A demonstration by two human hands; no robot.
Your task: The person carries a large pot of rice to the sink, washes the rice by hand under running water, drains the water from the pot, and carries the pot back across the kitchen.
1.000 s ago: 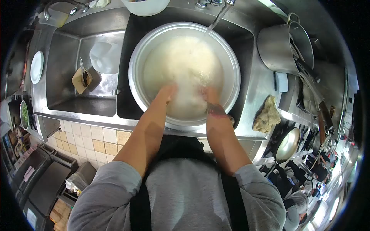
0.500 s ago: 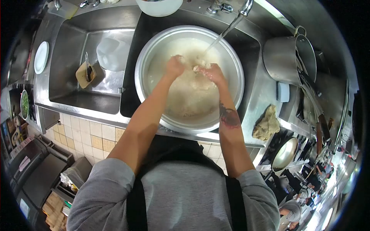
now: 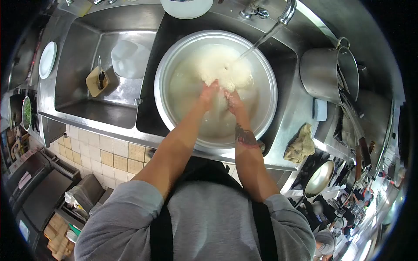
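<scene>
Pile of wet rice point(image 3: 223, 61) in a big metal bowl point(image 3: 159, 89), deep in cloudy water point(image 3: 220, 126)
Rice is heaped toward the far side, bowl's sitting in the dark sink basin point(image 3: 285, 69); left hand point(image 3: 209, 90) and right hand point(image 3: 234, 102) are side by side at the heap's near edge; fingers are partly buried, so can't tell if they're apart or together; faucet's point(image 3: 288, 13) running into the bowl; plastic jug point(image 3: 127, 58) in the other basin point(image 3: 93, 115).

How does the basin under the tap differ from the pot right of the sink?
The basin sits inside the sink; the pot is beside it. The basin holds cloudy water; the pot, long-handled utensils. The basin looks wider than the pot. Both look round and metallic.
</scene>
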